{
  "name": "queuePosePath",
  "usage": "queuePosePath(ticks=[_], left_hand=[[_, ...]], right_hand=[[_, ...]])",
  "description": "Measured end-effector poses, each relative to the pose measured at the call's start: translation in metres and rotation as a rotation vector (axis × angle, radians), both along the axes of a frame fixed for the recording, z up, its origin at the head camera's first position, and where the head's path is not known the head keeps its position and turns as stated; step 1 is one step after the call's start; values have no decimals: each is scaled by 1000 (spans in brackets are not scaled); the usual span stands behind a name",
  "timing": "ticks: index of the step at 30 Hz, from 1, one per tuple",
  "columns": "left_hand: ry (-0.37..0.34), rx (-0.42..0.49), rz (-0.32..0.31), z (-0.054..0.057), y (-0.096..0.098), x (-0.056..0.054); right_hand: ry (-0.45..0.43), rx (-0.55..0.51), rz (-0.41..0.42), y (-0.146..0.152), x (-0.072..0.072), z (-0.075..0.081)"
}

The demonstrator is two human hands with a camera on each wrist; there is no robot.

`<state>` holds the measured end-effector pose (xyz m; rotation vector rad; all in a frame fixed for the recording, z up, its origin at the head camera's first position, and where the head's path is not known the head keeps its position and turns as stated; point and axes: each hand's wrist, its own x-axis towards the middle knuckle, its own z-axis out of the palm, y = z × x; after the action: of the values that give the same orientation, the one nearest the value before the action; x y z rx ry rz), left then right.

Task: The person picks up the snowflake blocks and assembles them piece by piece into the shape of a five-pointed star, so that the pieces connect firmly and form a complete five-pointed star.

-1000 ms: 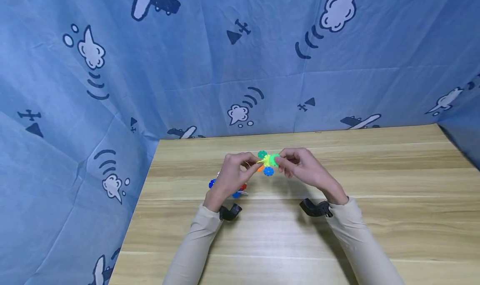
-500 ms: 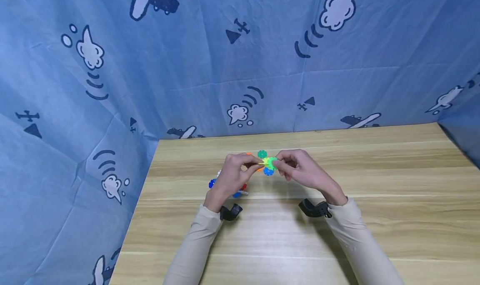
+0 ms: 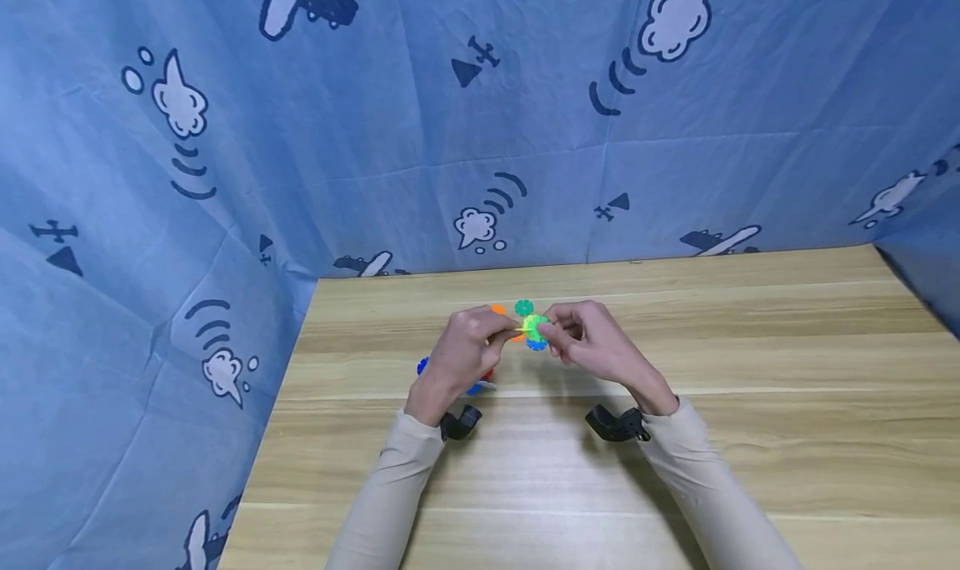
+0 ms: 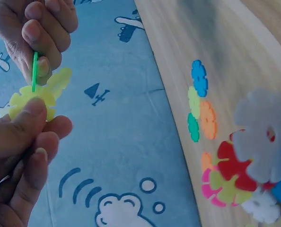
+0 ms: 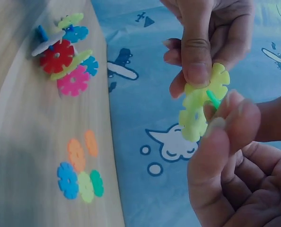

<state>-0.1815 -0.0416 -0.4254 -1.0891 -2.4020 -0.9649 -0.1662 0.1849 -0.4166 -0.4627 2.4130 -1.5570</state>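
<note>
Both hands meet over the far part of the table. My left hand (image 3: 467,347) pinches a yellow notched plastic disc (image 4: 22,100) between thumb and fingers. A second yellow disc (image 5: 193,124) is joined to it at an angle. Between the thumb and fingertips of my right hand (image 3: 592,343) is a green notched disc (image 3: 536,327), seen edge-on in the left wrist view. Its edge meets the yellow disc near the left thumb, overlapping it in the right wrist view. The right fingers hide much of the green disc there.
Loose discs lie on the wooden table just beyond the hands: blue (image 5: 67,180), yellow-green (image 5: 86,187), green (image 3: 524,307) and orange (image 5: 76,155). A joined cluster with red (image 5: 57,56), pink (image 5: 73,80) and white discs sits beside the left hand. A blue curtain (image 3: 540,137) hangs behind the table.
My right hand has moved left and slightly nearer, bringing the green disc up against the yellow pieces. The left hand has stayed nearly in place, keeping its pinch.
</note>
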Motion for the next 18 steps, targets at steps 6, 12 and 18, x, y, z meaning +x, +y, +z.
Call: queuePosePath(ticks=[6,12,18], left_hand=[[-50,71,-28,-5,0,-3],[-84,112,-57,-6,-2,-3],[-49,82,-59,-4,-1,-2]], right_hand=[[-38,-41,9,1,-1,-2],[-68,-79,61,5,-1,1],[-76,-80,62,4,0,1]])
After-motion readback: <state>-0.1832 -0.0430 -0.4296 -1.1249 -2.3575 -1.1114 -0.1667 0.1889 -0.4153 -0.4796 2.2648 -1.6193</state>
